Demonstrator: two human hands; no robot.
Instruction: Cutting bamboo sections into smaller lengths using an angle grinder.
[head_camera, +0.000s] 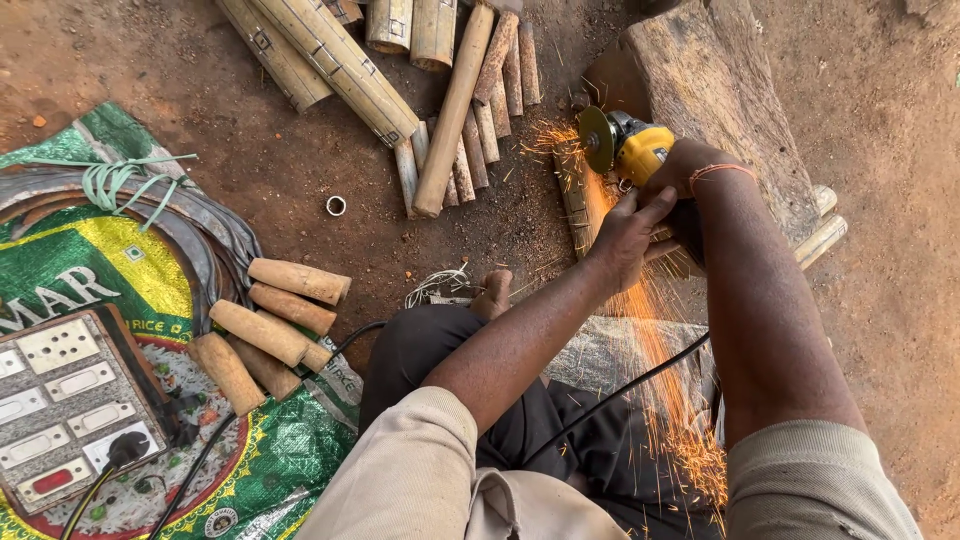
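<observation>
Both hands clamp a yellow angle grinder (630, 145): right hand (690, 185) closed around its body, left hand (625, 235) bracing alongside for control. Disc bites a wooden piece (575, 195) lying on bare dirt beside the log (720, 90); sparks (660, 360) stream toward the lap.

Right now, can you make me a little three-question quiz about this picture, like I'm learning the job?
1. True or false: sparks are flying from the grinder.
2. Which hand rests on the strip being ground? A) left hand B) right hand
3. Fill in: the short wooden handles lie on the green ____.

Key
1. True. Orange sparks stream back toward the person.
2. A. The left hand is at the strip; the right hand holds the yellow grinder.
3. Sack. The switch board lies on it too.
</observation>
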